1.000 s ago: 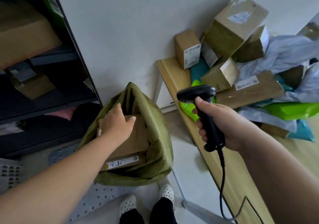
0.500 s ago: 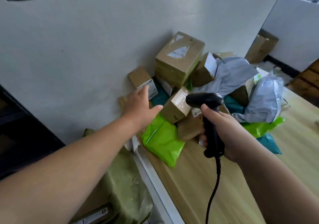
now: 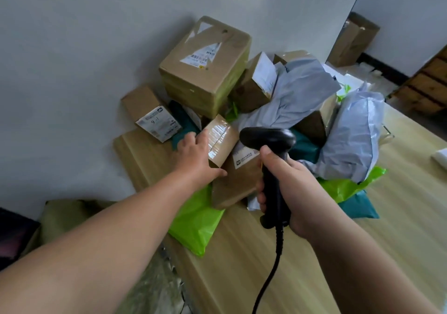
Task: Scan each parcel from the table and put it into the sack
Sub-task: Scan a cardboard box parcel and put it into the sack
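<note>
A: Left hand (image 3: pixel 194 155) on taped box (image 3: pixel 223 139), low in the pile on the table (image 3: pixel 242 265). Closed on it? Can't tell. Right hand (image 3: pixel 287 187) wrapped tight round scanner (image 3: pixel 268 142).
B: Risk?
A: Yank it out and the big box (image 3: pixel 205 69) above may topple.

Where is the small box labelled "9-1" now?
In the head view, the small box is the leftmost parcel on the table, by the wall, beside the large box, beyond the left hand.

Glossy tape wraps the cardboard box (image 3: pixel 221 142); the scanner (image 3: pixel 271 158) is matt black plastic, the table (image 3: pixel 266 260) smooth wood.
</note>
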The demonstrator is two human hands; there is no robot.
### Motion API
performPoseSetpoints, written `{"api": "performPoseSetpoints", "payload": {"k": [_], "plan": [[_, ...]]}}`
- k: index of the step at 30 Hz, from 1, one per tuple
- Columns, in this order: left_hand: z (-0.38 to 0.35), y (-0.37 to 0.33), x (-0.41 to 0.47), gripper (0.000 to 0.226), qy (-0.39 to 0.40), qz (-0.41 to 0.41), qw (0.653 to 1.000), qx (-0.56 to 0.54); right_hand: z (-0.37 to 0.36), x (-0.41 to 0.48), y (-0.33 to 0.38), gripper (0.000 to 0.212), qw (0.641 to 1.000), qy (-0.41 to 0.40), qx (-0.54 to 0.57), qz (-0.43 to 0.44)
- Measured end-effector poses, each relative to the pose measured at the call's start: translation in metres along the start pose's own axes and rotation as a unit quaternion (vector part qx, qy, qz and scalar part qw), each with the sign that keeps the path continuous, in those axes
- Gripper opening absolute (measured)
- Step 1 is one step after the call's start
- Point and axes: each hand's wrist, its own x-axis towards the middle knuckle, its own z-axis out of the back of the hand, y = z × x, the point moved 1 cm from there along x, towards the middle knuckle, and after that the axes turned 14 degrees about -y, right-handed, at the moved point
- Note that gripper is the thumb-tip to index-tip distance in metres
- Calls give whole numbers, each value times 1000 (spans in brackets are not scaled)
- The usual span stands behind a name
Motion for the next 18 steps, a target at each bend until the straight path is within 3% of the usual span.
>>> {"api": "performPoseSetpoints", "payload": {"k": [4, 11, 18], "plan": [[-3, 1, 2, 105, -43, -11, 999, 21, 5, 4, -3, 34, 1000, 5, 4, -5], [29, 15, -5, 91, -68, -25, 996, -51, 6, -4, 2, 37, 1000, -6, 8, -6], [73, 36, -16, 78, -45, 38, 978, -202, 1, -26, 3, 38, 1000, -15, 9, 4]]}}
